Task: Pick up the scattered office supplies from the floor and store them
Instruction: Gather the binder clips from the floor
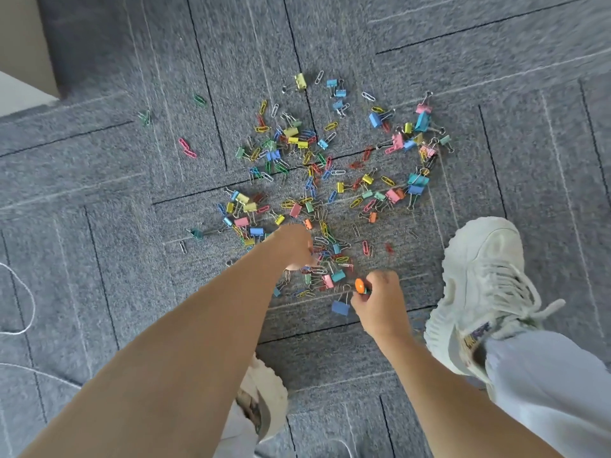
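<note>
Several coloured binder clips and paper clips [317,166] lie scattered over the grey carpet. My left hand [296,247] reaches down into the near part of the pile, fingers curled over clips there; what it grips is hidden under the hand. My right hand [377,300] hovers just right of it and pinches an orange binder clip [359,285] between thumb and fingers. A blue binder clip [340,307] lies on the carpet right beside that hand.
My right white sneaker [479,285] stands on the carpet right of the pile, my left sneaker [267,398] below my left forearm. A white cord [26,292] loops at the left edge. A pale wall base [23,61] fills the top left corner.
</note>
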